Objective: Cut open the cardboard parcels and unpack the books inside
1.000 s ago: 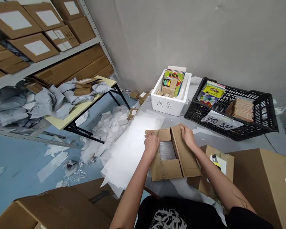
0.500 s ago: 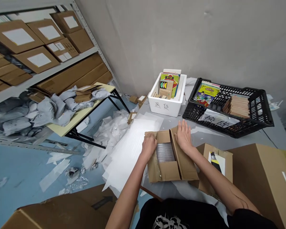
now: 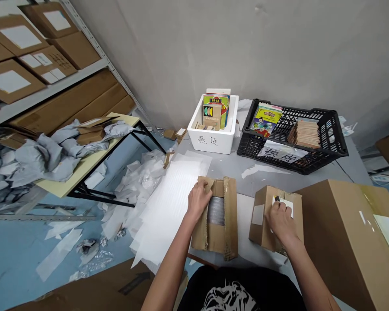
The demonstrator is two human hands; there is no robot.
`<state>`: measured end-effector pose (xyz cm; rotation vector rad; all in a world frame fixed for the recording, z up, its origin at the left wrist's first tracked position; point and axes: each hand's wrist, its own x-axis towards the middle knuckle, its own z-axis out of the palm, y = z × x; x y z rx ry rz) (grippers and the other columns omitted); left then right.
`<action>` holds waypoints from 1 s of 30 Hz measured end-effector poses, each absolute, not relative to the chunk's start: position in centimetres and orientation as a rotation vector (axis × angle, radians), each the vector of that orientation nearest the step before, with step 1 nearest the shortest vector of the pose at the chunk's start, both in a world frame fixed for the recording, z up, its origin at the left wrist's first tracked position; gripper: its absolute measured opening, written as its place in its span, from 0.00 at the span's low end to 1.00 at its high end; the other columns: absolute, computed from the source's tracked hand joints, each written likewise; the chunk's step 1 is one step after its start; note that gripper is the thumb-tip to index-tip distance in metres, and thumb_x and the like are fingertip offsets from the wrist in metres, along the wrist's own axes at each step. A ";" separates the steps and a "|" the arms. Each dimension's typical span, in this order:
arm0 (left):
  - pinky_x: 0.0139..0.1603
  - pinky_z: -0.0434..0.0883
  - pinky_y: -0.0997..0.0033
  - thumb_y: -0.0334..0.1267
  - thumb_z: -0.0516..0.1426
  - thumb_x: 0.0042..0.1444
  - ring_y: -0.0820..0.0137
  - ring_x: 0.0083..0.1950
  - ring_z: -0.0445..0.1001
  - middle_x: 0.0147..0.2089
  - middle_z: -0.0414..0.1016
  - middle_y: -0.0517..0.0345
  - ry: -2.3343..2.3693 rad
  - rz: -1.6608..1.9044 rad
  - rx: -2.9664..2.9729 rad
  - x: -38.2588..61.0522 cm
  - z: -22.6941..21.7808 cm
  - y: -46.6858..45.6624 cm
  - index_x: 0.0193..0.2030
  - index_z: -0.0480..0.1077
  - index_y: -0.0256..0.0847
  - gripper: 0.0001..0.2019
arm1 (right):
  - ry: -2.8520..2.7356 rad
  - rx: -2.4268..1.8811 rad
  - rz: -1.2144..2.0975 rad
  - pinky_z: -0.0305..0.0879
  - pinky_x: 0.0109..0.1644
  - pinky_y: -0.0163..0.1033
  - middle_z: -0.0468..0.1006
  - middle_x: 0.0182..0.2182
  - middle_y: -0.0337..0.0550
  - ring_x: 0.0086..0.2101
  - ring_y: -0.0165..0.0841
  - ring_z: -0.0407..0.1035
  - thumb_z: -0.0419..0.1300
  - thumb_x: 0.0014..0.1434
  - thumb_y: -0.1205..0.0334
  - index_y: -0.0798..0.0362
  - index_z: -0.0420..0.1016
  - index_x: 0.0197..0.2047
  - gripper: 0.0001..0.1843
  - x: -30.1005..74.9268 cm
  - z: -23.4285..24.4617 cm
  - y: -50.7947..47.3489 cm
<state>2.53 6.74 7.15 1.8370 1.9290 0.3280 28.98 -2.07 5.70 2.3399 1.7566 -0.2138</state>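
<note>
While your grey table [image 3: 266,170] runs toward the wall, a big brown box [image 3: 340,233] crowds its right edge, and a black crate [image 3: 311,147] and a white foam bin [image 3: 210,140] line the far side. White foam sheets [image 3: 168,207] overhang the left edge. Bare tabletop lies open between the crate and the two cartons near you. The open carton [image 3: 228,216] sits at the near edge, and your left hand [image 3: 198,199] clenches its left flap. The small box [image 3: 262,220] stands just beside the big one. Your right hand [image 3: 280,219] lies on top of it, fingers curled, but whether it is clasping or only pressing cannot be told.

Grey table [image 3: 314,181] under boxes [image 3: 230,216], crate [image 3: 339,151], foam sheets [image 3: 175,194]
</note>
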 end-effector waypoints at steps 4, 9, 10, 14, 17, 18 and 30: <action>0.49 0.69 0.66 0.35 0.54 0.55 0.63 0.52 0.74 0.52 0.75 0.52 1.901 0.383 1.839 2.4 7.0 6.6 0.49 0.68 0.41 0.14 | 1.718 2.374 -0.099 0.65 0.39 0.48 0.70 0.40 0.68 0.42 0.51 0.67 0.52 0.60 0.62 0.67 0.70 0.45 0.16 30.3 4.5 -3.3; 0.49 0.69 0.65 0.34 0.55 0.55 0.63 0.51 0.74 0.52 0.75 0.53 1.902 0.409 1.840 2.0 6.9 6.5 0.47 0.68 0.42 0.12 | 1.567 2.363 -0.279 0.65 0.38 0.44 0.69 0.40 0.62 0.44 0.51 0.68 0.49 0.63 0.59 0.66 0.68 0.44 0.18 32.2 4.4 -5.1; 0.49 0.69 0.65 0.34 0.55 0.55 0.63 0.51 0.75 0.52 0.75 0.53 1.901 0.409 1.841 2.0 6.8 6.5 0.47 0.68 0.41 0.12 | 1.578 2.362 -0.354 0.65 0.37 0.44 0.70 0.40 0.60 0.43 0.49 0.69 0.46 0.64 0.58 0.64 0.67 0.46 0.18 32.5 4.7 -5.2; 0.49 0.70 0.65 0.34 0.54 0.55 0.63 0.50 0.75 0.52 0.75 0.52 1.895 0.385 1.843 2.2 6.8 6.5 0.47 0.68 0.41 0.12 | 1.972 2.363 -0.611 0.65 0.34 0.41 0.71 0.44 0.51 0.37 0.41 0.72 0.42 0.66 0.50 0.53 0.60 0.56 0.21 31.7 7.8 -3.2; 0.50 0.69 0.65 0.35 0.55 0.55 0.62 0.52 0.74 0.52 0.75 0.52 1.872 0.365 1.843 2.5 6.7 6.5 0.48 0.68 0.41 0.13 | 2.413 2.197 -0.486 0.64 0.36 0.40 0.72 0.46 0.49 0.40 0.40 0.72 0.47 0.65 0.52 0.48 0.60 0.56 0.19 29.2 11.6 0.4; 0.50 0.69 0.65 0.35 0.55 0.55 0.62 0.52 0.74 0.52 0.75 0.52 1.865 0.358 1.847 2.6 6.7 6.5 0.48 0.67 0.41 0.13 | 2.509 2.095 -0.405 0.64 0.38 0.41 0.74 0.44 0.48 0.40 0.40 0.72 0.48 0.65 0.56 0.49 0.61 0.55 0.17 28.2 12.9 1.7; 0.53 0.68 0.65 0.36 0.54 0.55 0.61 0.53 0.74 0.54 0.75 0.54 1.822 0.292 1.840 2.2 6.5 7.2 0.50 0.68 0.42 0.14 | 2.337 1.384 -0.391 0.61 0.34 0.37 0.79 0.39 0.49 0.39 0.42 0.74 0.55 0.60 0.60 0.45 0.70 0.57 0.21 24.8 13.7 8.6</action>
